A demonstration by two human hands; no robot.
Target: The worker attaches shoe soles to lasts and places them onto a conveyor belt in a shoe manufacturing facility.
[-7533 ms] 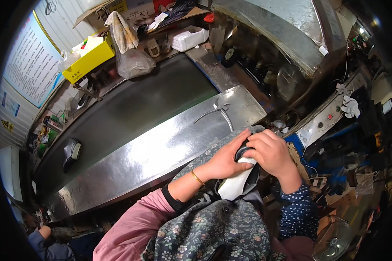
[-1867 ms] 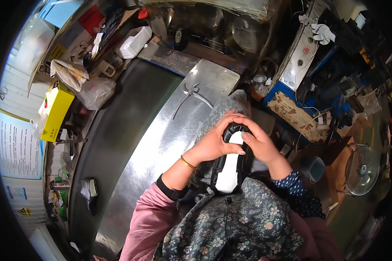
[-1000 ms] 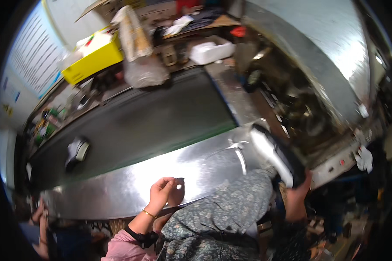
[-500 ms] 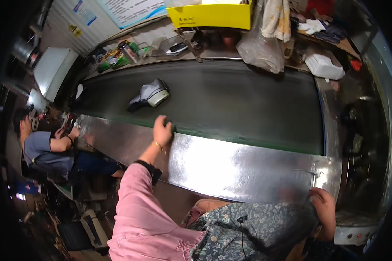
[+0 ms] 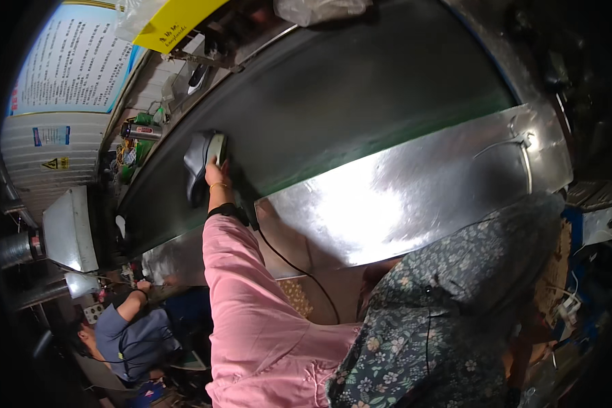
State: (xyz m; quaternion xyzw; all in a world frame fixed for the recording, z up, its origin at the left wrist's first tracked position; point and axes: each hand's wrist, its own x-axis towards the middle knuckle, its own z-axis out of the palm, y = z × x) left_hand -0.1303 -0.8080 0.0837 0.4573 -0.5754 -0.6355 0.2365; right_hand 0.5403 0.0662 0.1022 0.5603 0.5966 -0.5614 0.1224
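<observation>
A grey and black boot [image 5: 197, 163] with a pale sole lies on the dark conveyor belt [image 5: 360, 95], towards its left part. My left hand [image 5: 217, 174], at the end of a pink sleeve and with a yellow band at the wrist, is closed on the sole side of the boot. My right arm, in a dark floral sleeve, drops to the lower right. Some skin of my right hand [image 5: 517, 372] seems to show there in shadow, but its fingers cannot be made out.
A shiny metal ledge [image 5: 367, 204] runs along the belt's near side. A person [image 5: 136, 333] in a grey-blue shirt sits at the lower left, beside a pale metal hood [image 5: 70, 228]. Beyond the belt stand a yellow box [image 5: 177, 24] and a can [image 5: 141, 131].
My left hand has moved from the metal ledge onto the boot. My right hand has left the ledge's right end. The whole view has turned and swung left.
</observation>
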